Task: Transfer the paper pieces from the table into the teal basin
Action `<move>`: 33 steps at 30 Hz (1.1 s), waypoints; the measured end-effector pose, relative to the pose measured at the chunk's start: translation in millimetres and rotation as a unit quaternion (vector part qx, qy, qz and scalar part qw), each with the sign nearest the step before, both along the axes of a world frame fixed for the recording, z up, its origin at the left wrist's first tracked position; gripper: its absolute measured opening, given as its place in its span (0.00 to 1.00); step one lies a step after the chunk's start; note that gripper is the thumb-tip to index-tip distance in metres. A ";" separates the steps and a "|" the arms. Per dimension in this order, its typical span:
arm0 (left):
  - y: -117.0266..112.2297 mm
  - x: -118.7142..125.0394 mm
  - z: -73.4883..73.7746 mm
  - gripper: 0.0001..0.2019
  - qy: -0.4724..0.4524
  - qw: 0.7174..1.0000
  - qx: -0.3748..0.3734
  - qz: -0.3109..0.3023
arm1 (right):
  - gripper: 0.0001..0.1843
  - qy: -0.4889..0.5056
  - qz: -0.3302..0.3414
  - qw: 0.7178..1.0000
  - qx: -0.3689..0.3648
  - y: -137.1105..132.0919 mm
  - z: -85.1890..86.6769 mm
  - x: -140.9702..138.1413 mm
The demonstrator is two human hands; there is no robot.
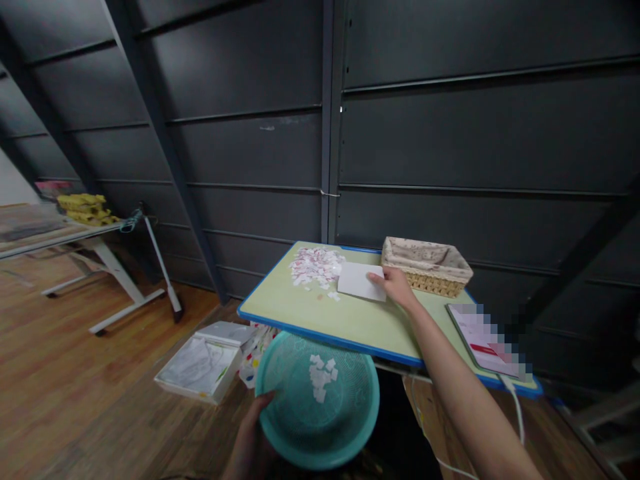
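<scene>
My left hand (255,423) grips the rim of a turquoise plastic basket (353,413), a round colander-like one with mesh sides, held just below the table's front edge. Several small white paper pieces (320,379) lie inside it. With my right hand (395,283) I hold a white card (357,280) by its right side, thumb on top. The card's left edge is beside a heap of small white and pinkish paper scraps (315,265) on the tabletop. A few loose scraps lie in front of the card.
The pale yellow table (280,307) has a blue edge. A cloth-lined wicker basket (435,281) stands at its back right, near a partly blurred tablet (483,337) with a white cable. An open white box (200,367) sits on the floor at left; dark panels rise behind.
</scene>
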State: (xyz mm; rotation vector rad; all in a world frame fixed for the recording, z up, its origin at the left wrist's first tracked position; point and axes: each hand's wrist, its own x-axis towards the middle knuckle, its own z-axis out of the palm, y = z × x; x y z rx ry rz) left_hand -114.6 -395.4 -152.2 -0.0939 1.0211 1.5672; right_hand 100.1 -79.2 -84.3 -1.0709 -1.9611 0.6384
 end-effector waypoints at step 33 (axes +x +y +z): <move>1.4 -0.9 -12.4 0.34 0.027 0.999 0.022 0.005 | 0.25 -0.013 -0.041 0.998 0.048 -9.4 -4.6 -15.9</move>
